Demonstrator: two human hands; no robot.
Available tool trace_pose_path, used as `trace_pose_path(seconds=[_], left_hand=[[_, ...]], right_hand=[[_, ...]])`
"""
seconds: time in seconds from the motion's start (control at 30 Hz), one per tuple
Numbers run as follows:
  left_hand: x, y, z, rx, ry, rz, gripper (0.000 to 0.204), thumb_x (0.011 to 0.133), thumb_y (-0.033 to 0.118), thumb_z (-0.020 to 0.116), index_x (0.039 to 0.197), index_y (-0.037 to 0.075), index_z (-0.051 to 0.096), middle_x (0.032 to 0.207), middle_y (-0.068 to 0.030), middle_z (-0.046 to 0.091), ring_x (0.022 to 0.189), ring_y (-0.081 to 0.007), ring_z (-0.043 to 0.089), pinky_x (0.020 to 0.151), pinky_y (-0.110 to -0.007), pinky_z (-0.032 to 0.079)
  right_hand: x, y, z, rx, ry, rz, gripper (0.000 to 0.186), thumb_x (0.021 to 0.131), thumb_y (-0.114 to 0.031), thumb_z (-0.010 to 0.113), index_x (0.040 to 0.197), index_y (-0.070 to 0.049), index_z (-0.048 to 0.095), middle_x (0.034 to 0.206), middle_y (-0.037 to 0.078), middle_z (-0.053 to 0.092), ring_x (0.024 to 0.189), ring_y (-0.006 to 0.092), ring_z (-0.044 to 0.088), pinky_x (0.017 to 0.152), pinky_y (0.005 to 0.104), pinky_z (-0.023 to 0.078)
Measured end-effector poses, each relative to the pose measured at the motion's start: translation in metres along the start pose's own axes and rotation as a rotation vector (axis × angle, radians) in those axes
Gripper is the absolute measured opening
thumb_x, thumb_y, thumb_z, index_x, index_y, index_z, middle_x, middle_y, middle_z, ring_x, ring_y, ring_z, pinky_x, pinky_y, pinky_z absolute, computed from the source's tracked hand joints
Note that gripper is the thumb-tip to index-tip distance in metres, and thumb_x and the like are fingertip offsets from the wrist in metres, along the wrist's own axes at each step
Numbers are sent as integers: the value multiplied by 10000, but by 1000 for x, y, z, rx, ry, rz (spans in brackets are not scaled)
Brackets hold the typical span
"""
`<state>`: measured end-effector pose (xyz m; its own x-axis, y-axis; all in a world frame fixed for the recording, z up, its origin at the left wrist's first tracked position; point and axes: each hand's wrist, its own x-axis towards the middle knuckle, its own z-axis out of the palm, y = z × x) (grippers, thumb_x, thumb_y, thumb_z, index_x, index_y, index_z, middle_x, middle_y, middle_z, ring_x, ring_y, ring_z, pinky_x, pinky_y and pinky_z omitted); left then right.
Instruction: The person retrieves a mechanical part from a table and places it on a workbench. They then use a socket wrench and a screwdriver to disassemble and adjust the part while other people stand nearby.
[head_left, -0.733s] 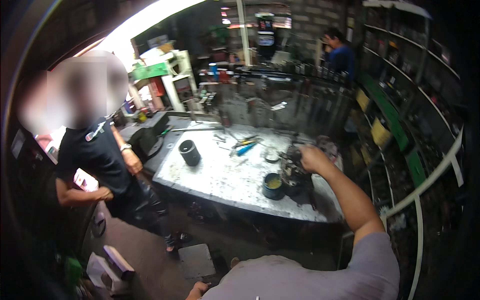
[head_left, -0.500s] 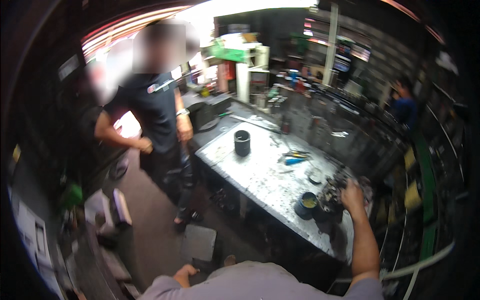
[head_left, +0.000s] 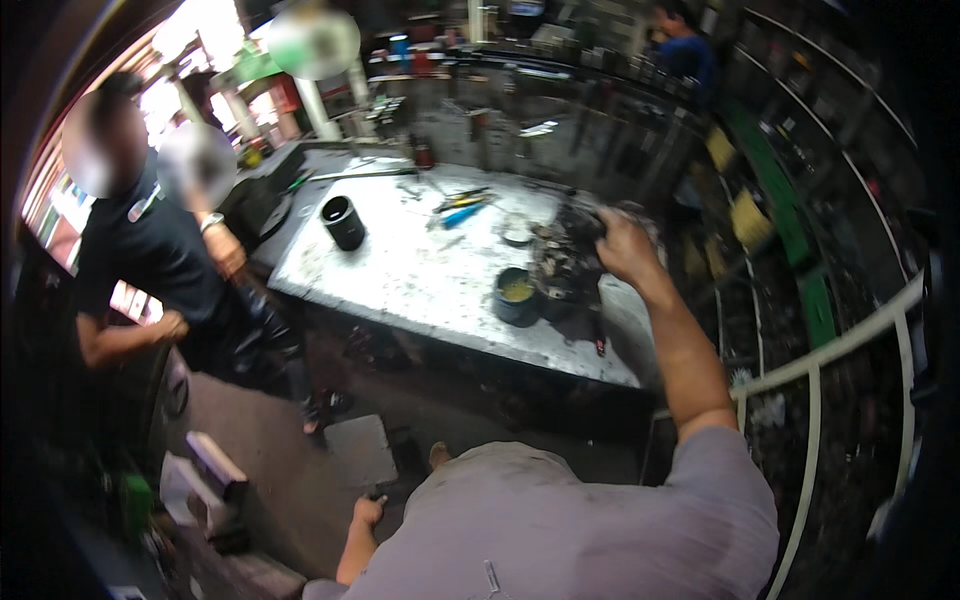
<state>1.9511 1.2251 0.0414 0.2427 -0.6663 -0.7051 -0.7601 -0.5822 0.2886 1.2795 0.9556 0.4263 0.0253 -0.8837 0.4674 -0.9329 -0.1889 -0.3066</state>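
My right hand [head_left: 627, 247] reaches out over the bench, its fingers closed on the upper edge of a dark, greasy metal machine part [head_left: 562, 252]. Part of that grip is hidden behind the hand. Right beside the part stands a dark blue tub [head_left: 515, 300] with something yellowish inside. A small round dish-like piece [head_left: 516, 230] lies behind the tub. Down at my side, away from the bench, my left hand [head_left: 368, 510] is curled. A small dark shape shows at its fingers, too small to name.
On the metal-topped bench [head_left: 420, 290] stand a black cylinder [head_left: 343, 223] and several hand tools, among them blue-handled pliers [head_left: 462, 215]. A person in a dark shirt [head_left: 140, 260] stands at the left end. A grey step or plate [head_left: 361, 450] is on the floor. Pale railing [head_left: 815, 450] runs at right.
The view has swung to the right, so bench and co-worker appear farther left and higher. My right hand stays at the machine part; my left hand still hangs low at my side.
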Motion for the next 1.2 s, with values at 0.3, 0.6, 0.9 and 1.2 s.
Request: trace_pose_path(seconds=[0.3,0.6,0.9,1.2], left_hand=[[12,-67,34,245,-268,-118,741,934,585,701,1294,-63,674,1386,-275,644,1325,-349,620,1098,-402,488],[38,-25,-8,129,-83,-68,612,922,405,789,1310,-55,678,1331,-248,690,1271,-362,658,1061,-422,509],[36,10,-18,7,-64,67,593,926,452,775,1234,-52,721,1313,-246,699,1249,-388,662,1054,-404,515],[43,-48,-3,301,-343,-57,663,980,582,620,1330,23,692,1497,-210,580,1445,-341,505,1177,-433,416]], right_hand=[[3,-32,-16,251,-80,418,602,894,-231,778,1400,23,570,1297,263,690,1240,379,661,1079,445,511],[-11,9,9,93,61,26,619,788,-5,596,1407,-33,593,1343,251,662,1293,401,619,1126,440,474],[-18,-16,6,234,310,264,415,931,-184,745,1294,3,674,1210,224,727,1152,348,689,1005,407,514],[5,-47,14,-70,-32,114,491,811,-67,669,1290,36,633,1266,310,657,1196,480,625,1046,512,488]])
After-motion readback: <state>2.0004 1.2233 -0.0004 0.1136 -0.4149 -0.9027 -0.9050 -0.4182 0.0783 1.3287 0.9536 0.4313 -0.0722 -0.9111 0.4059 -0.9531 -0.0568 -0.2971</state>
